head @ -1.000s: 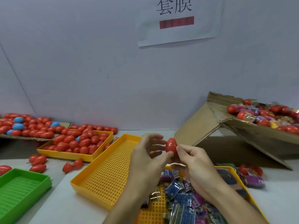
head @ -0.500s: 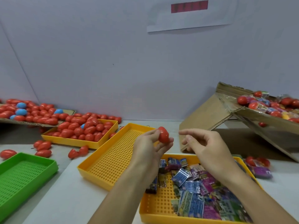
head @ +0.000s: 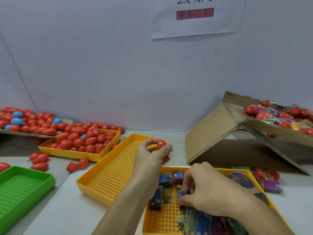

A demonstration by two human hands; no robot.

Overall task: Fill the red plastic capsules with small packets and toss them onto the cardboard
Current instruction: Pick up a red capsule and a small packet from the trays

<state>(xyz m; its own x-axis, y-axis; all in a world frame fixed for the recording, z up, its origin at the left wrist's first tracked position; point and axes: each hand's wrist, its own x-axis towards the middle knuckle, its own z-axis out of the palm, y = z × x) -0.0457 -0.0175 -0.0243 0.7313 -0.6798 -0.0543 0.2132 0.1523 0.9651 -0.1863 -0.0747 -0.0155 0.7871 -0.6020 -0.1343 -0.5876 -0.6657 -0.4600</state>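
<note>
Capsule [head: 160, 144], red, is held up in the left hand [head: 152, 154], pinched between thumb and curled fingers above the far end of the middle tray [head: 108, 185], a yellow perforated one with nothing seen on its grid. Whether the capsule is open or closed cannot be told, since part of it is hidden by the fingers. The right hand [head: 205, 192] is lowered into the near tray [head: 162, 221], also yellow, its fingers curled and pinched on a blue packet [head: 180, 192] among the packets [head: 198, 221] heaped there.

On the left, a third yellow tray [head: 71, 153] is seen piled with red capsules [head: 88, 141], and behind it a flat cardboard [head: 33, 134] is covered with more red capsules, a few blue ones mixed in. Several loose capsules [head: 39, 161] are scattered on the table [head: 67, 214] beside a green tray [head: 23, 192].

On the right, a tilted cardboard box [head: 211, 133] is propped open, and a mix of red capsules and wrapped packets is held in its upper part. A few more packets and capsules are lying on the table just right of the near tray. A paper sign [head: 194, 17] is fixed to the wall [head: 101, 65].
</note>
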